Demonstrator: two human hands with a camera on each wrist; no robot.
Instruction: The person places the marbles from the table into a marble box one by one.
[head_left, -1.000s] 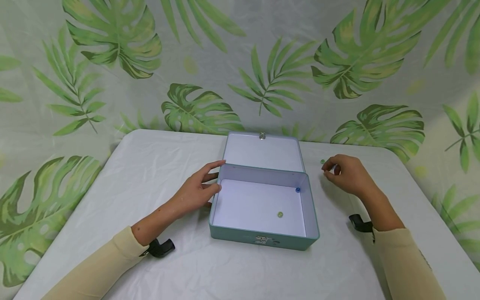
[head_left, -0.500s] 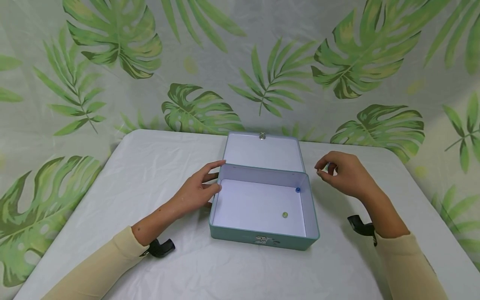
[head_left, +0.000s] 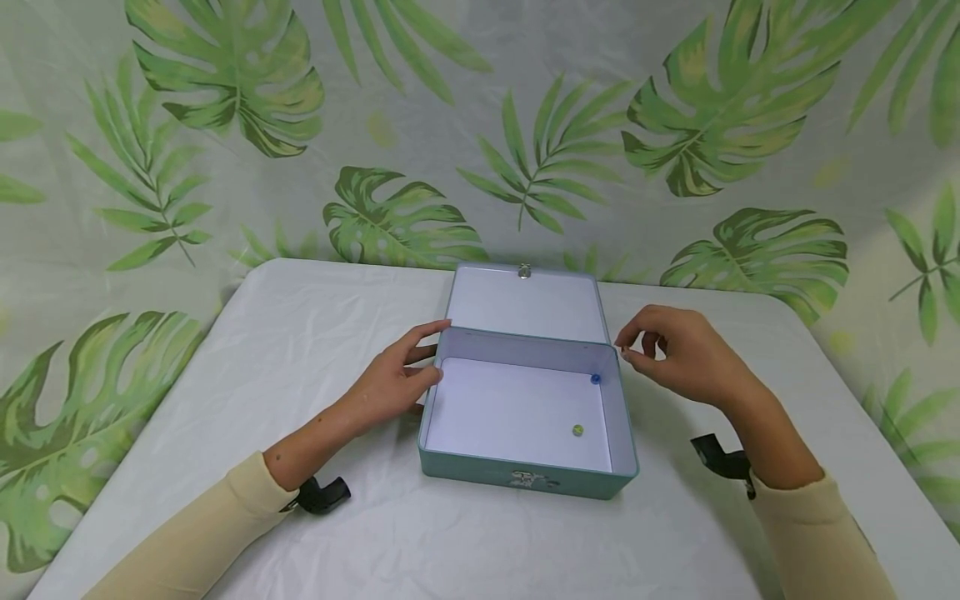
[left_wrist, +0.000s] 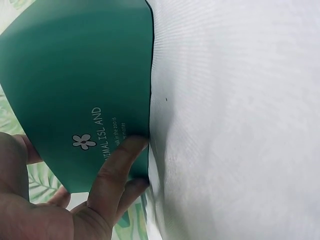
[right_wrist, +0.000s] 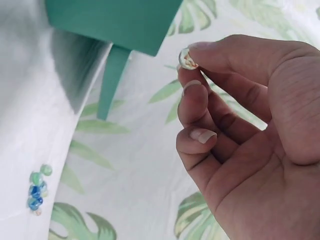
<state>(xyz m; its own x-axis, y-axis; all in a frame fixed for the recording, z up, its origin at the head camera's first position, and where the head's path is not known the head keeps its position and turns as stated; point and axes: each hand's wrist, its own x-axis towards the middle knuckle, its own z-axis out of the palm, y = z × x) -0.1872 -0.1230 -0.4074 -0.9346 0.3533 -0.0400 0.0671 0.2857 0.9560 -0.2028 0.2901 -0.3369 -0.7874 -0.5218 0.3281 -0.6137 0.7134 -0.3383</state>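
Right hand (head_left: 675, 354), marble (right_wrist: 187, 59) in pinch, beside right box rim (head_left: 628, 408); left hand (head_left: 386, 383), opposite edge (head_left: 424, 427) in grip

On the green box (left_wrist: 90, 65), "NIMAL ISLAND"; in smaller print, "in the zoo is"; "matter".

left grip (left_wrist: 75, 216) against green box (left_wrist: 75, 75)

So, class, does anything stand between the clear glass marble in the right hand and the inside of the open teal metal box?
Only the right wall of the box; the marble is beside it. The pale-lined lid lies open; nothing visible covers the box.
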